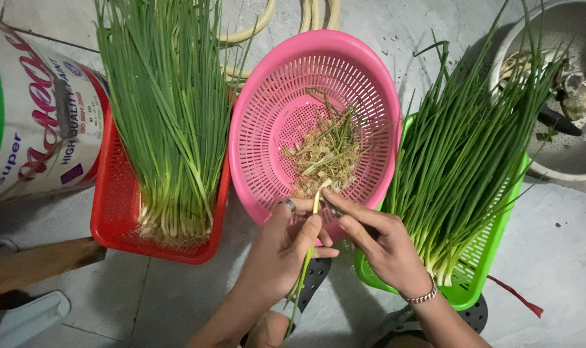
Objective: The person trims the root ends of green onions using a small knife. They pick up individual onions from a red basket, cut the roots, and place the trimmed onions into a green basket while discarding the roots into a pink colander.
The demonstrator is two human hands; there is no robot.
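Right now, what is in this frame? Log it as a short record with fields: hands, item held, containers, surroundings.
left hand: left hand grips a single green onion stalk near its pale root end
right hand: right hand pinches the stalk's tip over the pink basket
pink basket: round pink basket holds roots and trimmings
red basket: red basket with a green onion bunch, roots on
green basket: green basket with another bunch
surroundings: metal colander top right, concrete floor

The floor [551, 258] is pale grey concrete with little specks on it. A big white bucket [35, 109] lies at the left. A pale hose [286, 16] curls at the top. A metal bowl [564, 90] sits at the right.
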